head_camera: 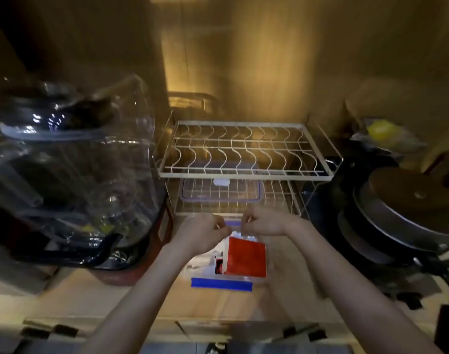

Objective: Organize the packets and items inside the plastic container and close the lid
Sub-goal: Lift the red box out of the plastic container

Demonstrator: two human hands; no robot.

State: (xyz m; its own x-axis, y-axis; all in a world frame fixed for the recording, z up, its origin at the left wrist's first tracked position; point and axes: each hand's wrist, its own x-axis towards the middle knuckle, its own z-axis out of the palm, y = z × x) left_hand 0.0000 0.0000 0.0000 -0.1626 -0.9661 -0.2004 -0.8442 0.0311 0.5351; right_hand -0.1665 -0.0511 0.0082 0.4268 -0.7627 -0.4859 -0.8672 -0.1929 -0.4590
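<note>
Left hand (201,232) and right hand (263,223) at centre frame pinching top of red packet (246,256), open container (222,282) below, lid (221,190) under wire rack (244,149), pans (402,215) right, clear jug (72,159) left

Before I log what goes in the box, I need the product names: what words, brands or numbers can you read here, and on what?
None can be read.
Red packet, pinched at its top by the left hand and right hand: plain red face, no print visible.
Smaller packet in the plastic container: dark marks, too blurred to read.
</note>
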